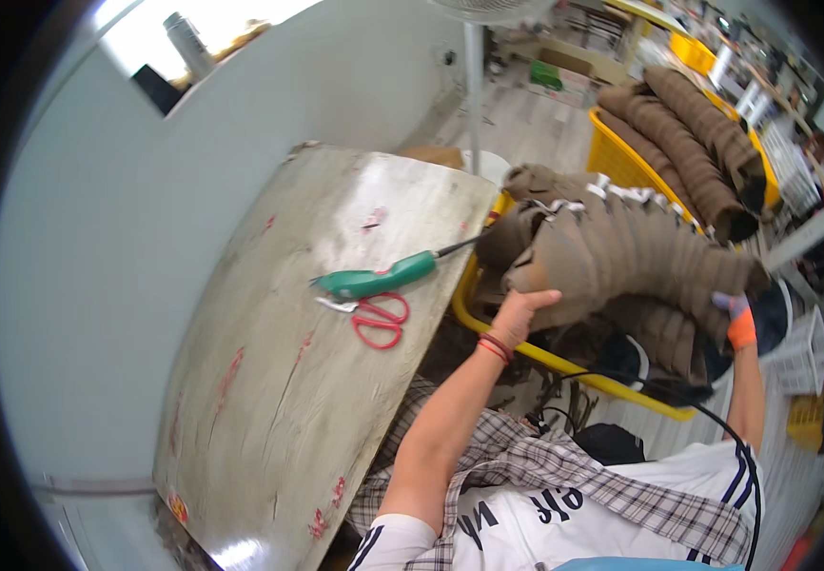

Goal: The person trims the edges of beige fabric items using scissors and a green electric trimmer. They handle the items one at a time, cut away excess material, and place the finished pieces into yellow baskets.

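Note:
A long, bowed stack of nested brown fabric pieces (612, 252) is between my hands, over a yellow basket (588, 376). My left hand (519, 316) grips the stack's near left end, thumb laid along its side; a red band circles that wrist. On the right end is my right hand (739, 322), with orange and purple coverings on it; its fingers are partly hidden behind the fabric. More brown pieces (664, 338) lie beneath the stack in the basket.
A worn wooden table (269, 381) stands at my left, bearing a green handheld tool (379, 278) with a black cord and red-handled scissors (381, 322). Another yellow basket (612, 143) behind holds brown rolls (688, 133). A fan pole (474, 95) rises beyond the table.

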The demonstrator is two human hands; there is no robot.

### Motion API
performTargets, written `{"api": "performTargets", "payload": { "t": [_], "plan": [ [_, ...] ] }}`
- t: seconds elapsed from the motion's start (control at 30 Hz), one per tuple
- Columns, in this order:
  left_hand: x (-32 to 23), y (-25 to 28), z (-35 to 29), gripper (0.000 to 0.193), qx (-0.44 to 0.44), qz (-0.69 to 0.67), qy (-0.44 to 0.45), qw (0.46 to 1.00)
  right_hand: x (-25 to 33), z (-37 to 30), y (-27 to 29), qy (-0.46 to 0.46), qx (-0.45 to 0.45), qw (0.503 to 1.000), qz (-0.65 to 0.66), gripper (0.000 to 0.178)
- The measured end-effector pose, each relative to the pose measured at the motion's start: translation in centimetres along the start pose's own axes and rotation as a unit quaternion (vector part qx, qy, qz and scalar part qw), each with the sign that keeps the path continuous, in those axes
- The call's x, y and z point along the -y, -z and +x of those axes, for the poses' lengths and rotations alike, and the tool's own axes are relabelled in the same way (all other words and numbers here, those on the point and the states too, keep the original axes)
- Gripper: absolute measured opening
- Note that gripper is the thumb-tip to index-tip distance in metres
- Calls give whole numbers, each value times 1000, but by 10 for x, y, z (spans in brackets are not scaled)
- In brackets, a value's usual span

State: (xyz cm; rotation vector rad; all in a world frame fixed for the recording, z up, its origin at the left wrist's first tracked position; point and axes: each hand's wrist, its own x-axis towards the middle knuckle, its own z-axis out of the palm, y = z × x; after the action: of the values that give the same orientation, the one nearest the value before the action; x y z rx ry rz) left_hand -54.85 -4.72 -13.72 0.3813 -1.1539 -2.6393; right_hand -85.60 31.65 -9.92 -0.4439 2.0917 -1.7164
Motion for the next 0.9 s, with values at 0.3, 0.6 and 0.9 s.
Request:
{"api": "performTargets", "payload": {
  "t": [0.3,0.6,0.9],
  "plan": [
    [-64,-17,-94,45,-14,-39,-121,992,-7,6,29,125,37,991,22,49],
    [-117,45,-314,60,-324,71,-399,855,117,32,-247,323,309,895,8,35],
    [-71,107,-557,57,-477,-11,-526,704,192,-74,-581,181,677,712,47,45]
  ]
}}
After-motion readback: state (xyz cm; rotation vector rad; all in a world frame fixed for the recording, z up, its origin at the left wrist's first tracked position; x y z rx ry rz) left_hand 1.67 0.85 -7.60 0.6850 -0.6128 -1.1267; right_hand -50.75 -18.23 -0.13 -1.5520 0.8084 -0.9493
